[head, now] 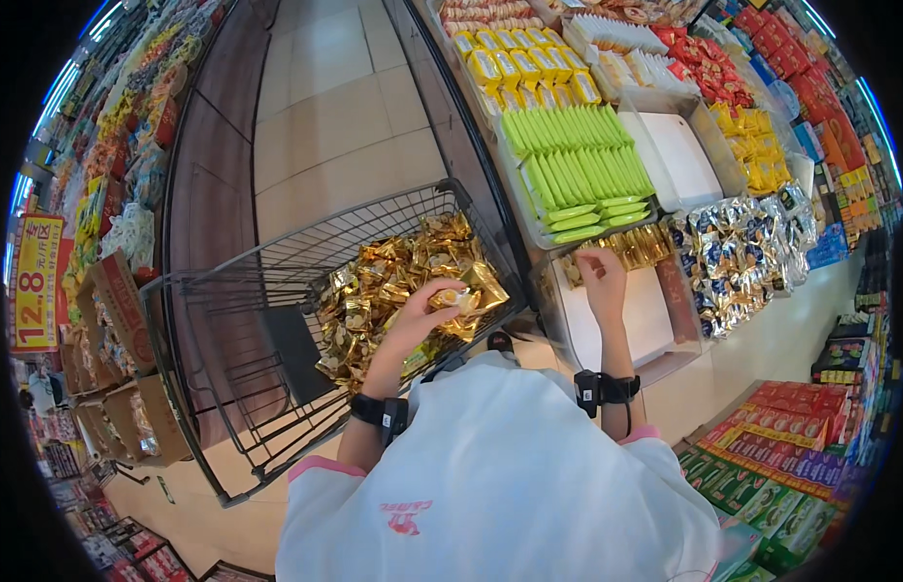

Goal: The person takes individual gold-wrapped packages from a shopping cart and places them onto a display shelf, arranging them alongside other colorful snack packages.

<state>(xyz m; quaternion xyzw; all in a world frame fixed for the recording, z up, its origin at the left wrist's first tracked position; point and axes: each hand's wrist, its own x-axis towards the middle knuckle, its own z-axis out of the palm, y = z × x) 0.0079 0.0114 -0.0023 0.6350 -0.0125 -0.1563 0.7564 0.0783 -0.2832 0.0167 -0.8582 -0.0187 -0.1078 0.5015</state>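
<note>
My left hand holds a gold foil snack packet over a wire shopping cart filled with a heap of similar gold packets. Over a clear plastic bin with a white bottom is my right hand, its fingers curled beside a row of gold packets at the bin's far end. Whether the right fingers touch a packet is unclear.
Beyond the bin stands a tray of green packets, with yellow packets behind. Silver and blue packets lie to the right. Cardboard boxes and a stocked shelf are on the left, stacked cartons at lower right.
</note>
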